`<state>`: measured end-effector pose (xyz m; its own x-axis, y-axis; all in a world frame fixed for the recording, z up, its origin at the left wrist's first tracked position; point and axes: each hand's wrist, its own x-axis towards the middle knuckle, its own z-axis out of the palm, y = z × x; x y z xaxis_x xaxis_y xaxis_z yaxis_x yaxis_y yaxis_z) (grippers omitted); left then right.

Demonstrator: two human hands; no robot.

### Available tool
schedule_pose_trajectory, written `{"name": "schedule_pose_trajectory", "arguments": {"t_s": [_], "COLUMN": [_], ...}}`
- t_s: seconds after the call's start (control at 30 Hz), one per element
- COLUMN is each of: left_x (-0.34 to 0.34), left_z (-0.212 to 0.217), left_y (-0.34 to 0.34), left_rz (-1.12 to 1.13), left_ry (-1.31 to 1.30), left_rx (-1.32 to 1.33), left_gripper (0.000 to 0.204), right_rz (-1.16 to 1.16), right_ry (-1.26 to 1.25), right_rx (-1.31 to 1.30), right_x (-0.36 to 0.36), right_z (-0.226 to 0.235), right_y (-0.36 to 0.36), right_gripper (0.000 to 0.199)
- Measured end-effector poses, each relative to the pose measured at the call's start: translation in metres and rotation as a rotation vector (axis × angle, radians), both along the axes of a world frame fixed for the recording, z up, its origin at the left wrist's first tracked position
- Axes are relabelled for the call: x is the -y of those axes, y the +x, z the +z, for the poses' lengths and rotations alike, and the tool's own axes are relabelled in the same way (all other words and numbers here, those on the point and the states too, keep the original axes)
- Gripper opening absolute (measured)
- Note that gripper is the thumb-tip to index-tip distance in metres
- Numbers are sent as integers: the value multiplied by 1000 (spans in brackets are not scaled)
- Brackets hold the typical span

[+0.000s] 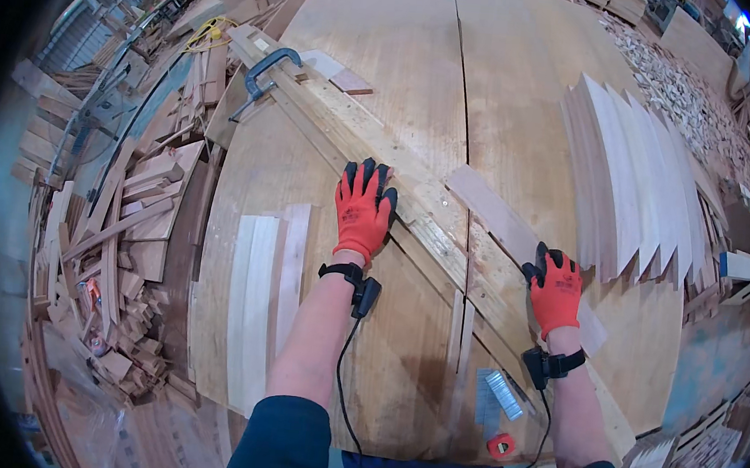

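My left hand (362,213), in a red glove with black fingertips, lies flat on a long wooden plank assembly (432,246), its fingers stretched out. That assembly runs diagonally across a large plywood tabletop (365,349). Bent fingers of my right hand (555,293), gloved the same way, grip a flat, pale wooden board (491,209) that lies along the right side of the planks. A blue-grey C-clamp (269,73) sits at the planks' far left end. Part of the board is hidden under my right hand.
Pale boards (251,303) stand stacked at the left; notched-end boards (628,194) are piled at the right. Metal strips (502,395) and a red tape measure (501,446) lie near the front edge. Scrap wood (124,301) heaps up left of the table. Cables hang from both wrists.
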<state>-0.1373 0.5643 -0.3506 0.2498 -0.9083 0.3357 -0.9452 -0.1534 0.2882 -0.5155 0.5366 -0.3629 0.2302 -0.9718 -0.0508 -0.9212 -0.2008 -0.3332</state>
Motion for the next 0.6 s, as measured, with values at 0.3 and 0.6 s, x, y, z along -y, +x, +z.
{"name": "schedule_pose_trajectory", "arguments": {"t_s": [0.3,0.6], "left_x": [35,190], "left_z": [-4,-10], "left_y": [20,63], "left_rz": [-13,21], "left_ry": [-2,-19], "left_rx": [-12,-9], "left_gripper": [58,53], "right_rz": [12,23], "right_ry": [74,97], "right_rx": [-93,-165], "right_x": [36,204], "right_z": [14,-3], "right_y": [28,80], "right_gripper": [50,51]}}
